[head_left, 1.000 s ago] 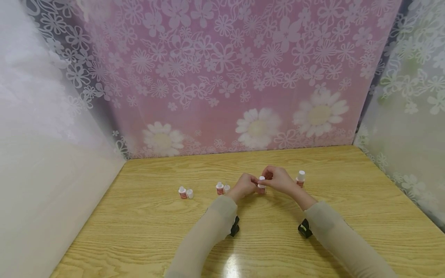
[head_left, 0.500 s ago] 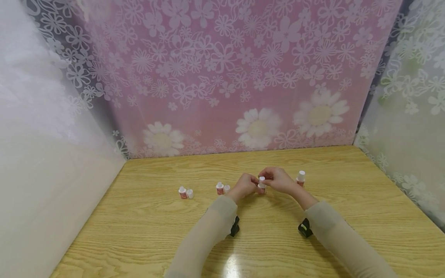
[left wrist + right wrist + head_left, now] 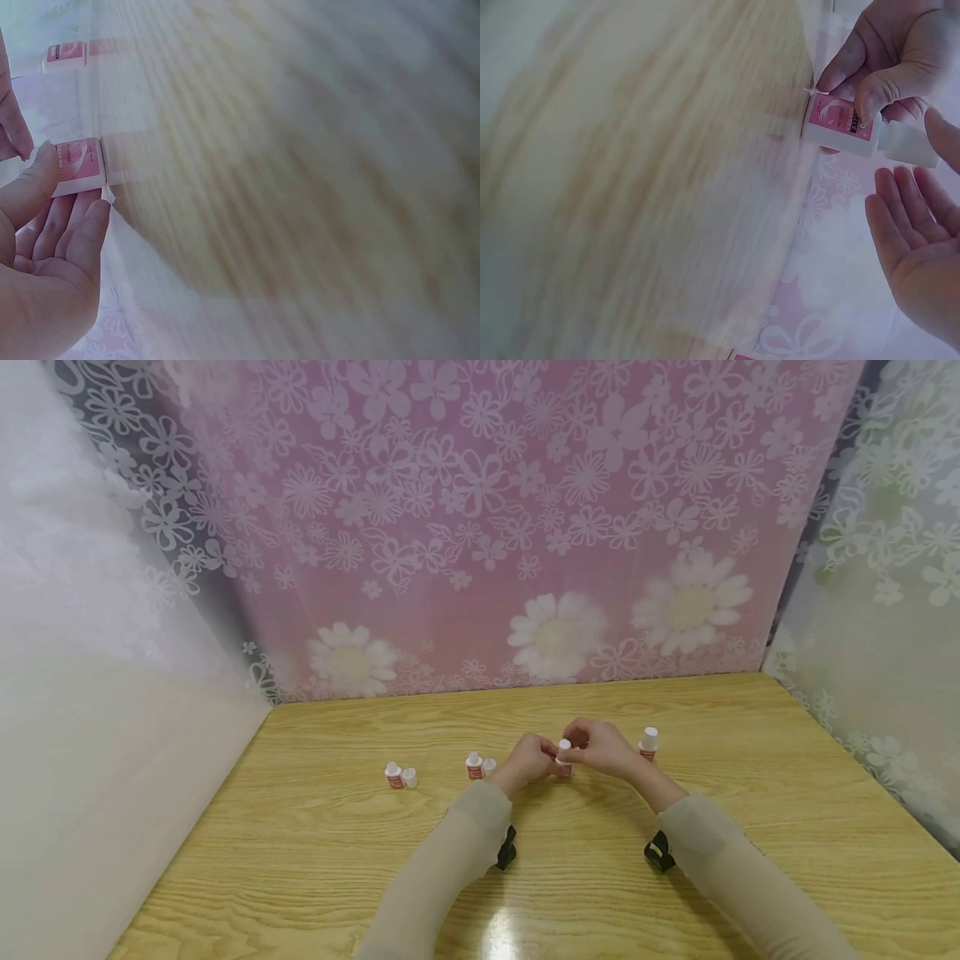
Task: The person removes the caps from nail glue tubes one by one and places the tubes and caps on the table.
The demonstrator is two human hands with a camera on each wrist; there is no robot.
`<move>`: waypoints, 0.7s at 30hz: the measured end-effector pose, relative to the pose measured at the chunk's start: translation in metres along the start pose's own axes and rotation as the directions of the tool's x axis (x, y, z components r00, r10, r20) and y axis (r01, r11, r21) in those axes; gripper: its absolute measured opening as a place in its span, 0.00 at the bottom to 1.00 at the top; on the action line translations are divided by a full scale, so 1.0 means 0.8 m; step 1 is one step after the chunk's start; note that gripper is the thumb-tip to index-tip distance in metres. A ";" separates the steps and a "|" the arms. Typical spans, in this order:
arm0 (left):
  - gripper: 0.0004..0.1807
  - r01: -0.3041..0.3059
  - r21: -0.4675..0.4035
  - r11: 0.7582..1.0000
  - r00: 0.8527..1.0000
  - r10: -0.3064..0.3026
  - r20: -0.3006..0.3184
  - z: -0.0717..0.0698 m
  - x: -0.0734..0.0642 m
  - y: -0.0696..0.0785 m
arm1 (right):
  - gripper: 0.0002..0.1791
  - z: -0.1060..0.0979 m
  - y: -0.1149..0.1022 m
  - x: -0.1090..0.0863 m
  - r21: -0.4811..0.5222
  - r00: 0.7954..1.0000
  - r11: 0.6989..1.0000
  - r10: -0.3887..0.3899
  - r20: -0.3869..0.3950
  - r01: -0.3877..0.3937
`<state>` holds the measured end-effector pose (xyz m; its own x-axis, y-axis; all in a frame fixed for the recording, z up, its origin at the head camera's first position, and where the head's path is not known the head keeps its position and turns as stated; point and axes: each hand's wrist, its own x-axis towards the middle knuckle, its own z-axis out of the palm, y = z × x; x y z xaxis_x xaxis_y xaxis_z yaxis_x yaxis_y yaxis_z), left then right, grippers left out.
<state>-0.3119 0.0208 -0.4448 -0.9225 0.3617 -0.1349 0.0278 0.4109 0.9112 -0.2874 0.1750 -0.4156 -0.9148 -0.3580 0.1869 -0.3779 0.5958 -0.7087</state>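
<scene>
In the head view, my left hand (image 3: 531,757) grips a small white bottle with a pink label (image 3: 841,124), upright on the wooden table. Its thumb lies across the label, with fingers on the far side, as the left wrist view shows. My right hand (image 3: 603,749) is at the tall white cap (image 3: 565,746) on top of this bottle, thumb on one side and fingers on the other. In the right wrist view, the right hand's fingers (image 3: 900,202) are fairly straight, their tips right at the cap's edge.
Right of the hands stands another capped bottle (image 3: 648,745). To the left are two uncapped bottles, one nearer (image 3: 474,767) and one farther left (image 3: 394,776), each with a loose white cap beside it (image 3: 409,777). A pink flowered curtain (image 3: 480,527) hangs behind the table (image 3: 315,860).
The right hand's fingers swing left around the cap, then back to the right. The left hand stays on the bottle, and the other bottles keep their places.
</scene>
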 end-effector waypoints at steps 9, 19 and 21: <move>0.07 -0.011 0.009 1.000 1.000 0.011 -0.008 0.001 0.001 0.000 | 0.10 0.002 0.002 0.000 -0.002 1.000 1.000 -0.004 -0.031 0.004; 0.06 0.009 0.009 1.000 1.000 -0.009 -0.008 0.001 -0.003 0.003 | 0.05 0.000 0.000 -0.001 -0.003 0.998 0.998 -0.059 0.006 0.059; 0.06 0.010 0.004 1.000 1.000 -0.010 -0.006 0.000 -0.003 0.004 | 0.05 0.000 0.000 -0.001 -0.002 0.998 0.998 -0.065 0.020 0.065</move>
<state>-0.3095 0.0214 -0.4421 -0.9251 0.3525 -0.1413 0.0203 0.4175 0.9085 -0.2868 0.1752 -0.4158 -0.8851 -0.4107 0.2189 -0.4371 0.5722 -0.6939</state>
